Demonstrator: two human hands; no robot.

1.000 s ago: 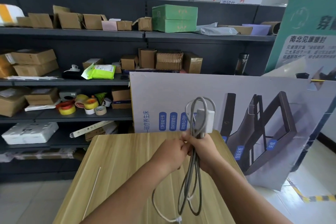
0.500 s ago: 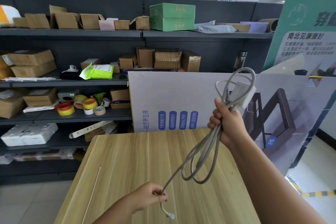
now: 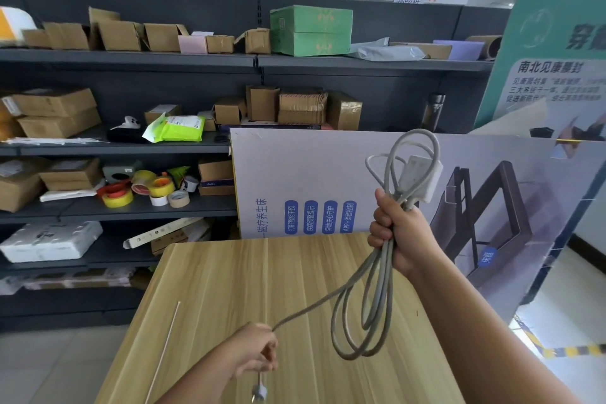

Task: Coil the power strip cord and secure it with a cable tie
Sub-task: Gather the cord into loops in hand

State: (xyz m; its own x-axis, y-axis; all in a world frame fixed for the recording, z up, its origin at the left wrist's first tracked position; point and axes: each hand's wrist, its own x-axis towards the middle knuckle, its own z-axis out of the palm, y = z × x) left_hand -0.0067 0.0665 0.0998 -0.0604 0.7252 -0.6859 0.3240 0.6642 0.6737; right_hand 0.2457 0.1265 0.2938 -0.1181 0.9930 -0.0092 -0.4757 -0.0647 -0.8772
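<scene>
My right hand is raised above the wooden table and grips a bundle of grey cord loops. The white power strip sticks up above that fist, with more loops around it. Below the fist the loops hang free over the table. One strand runs taut down and left to my left hand, which pinches the cord near its end. The plug dangles just under that hand. A thin white cable tie lies flat on the table's left side.
Dark shelving with cardboard boxes and tape rolls fills the wall behind the table. A large printed board leans against the table's far edge, and a green poster stands at the right.
My hands were together at the bundle a second ago. The right hand then lifted it up and right, the left drew the cord end down and left, and the strand has pulled straighter.
</scene>
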